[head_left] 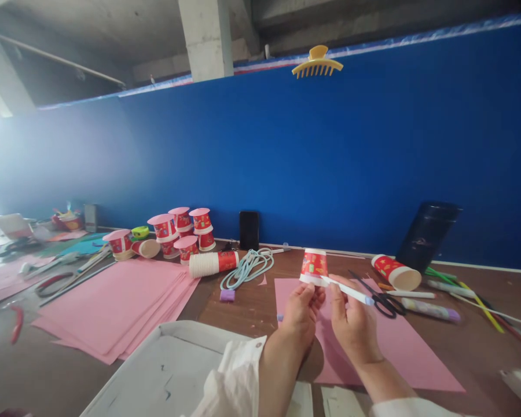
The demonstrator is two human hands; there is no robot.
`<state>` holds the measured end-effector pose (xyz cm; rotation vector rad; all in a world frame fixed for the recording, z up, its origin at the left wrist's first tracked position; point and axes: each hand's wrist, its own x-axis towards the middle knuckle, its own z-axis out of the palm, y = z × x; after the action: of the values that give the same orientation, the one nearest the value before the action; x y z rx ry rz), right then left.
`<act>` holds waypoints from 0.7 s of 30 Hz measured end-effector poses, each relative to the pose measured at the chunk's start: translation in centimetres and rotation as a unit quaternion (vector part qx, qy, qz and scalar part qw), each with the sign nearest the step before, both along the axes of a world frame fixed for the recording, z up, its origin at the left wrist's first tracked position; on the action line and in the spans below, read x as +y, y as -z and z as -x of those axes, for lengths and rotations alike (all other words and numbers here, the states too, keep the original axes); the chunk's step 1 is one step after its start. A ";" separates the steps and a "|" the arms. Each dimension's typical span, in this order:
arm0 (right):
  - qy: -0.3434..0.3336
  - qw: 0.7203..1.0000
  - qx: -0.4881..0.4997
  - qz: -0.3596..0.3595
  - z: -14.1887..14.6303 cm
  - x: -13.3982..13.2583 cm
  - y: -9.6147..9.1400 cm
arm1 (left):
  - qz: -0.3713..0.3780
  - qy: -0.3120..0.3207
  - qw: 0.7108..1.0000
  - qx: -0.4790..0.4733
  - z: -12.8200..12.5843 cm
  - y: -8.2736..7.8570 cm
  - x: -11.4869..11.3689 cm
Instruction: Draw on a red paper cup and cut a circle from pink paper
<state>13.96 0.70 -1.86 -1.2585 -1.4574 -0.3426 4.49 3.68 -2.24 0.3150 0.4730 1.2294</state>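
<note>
My left hand [303, 310] pinches the lower rim of a red patterned paper cup [314, 265], which is upside down above a pink sheet of paper [399, 353]. In my right hand [355, 324] is a white marker [349, 289] with a lavender end. Its other end points at the cup's lower rim; whether it touches cannot be made out. Just right of that hand, black-handled scissors [384, 302] lie partly on the pink sheet. Another paper cup [397, 272] lies on its side beyond them.
Pink-topped paper cups [162, 227] stand stacked at the back left, near a nested row of cups [212, 264] and a pale blue cord [247, 267]. A pink paper pile [117, 301] and a white tray [165, 370] are on the left. A black bottle [429, 234] stands at the back right.
</note>
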 end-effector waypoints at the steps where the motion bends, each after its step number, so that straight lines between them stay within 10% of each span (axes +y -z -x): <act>1: 0.002 1.000 -0.002 0.003 -0.1 0.1 0.1 | -0.006 0.003 1.000 0.001 0.0 0.1 0.0; 21: 0.016 1.000 -0.007 0.025 -0.3 0.2 0.5 | -0.018 0.004 1.000 0.018 0.2 0.1 0.0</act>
<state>14.26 0.88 -2.38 -1.3221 -1.4666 -0.3382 4.34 3.66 -2.37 0.3692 0.4806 1.2265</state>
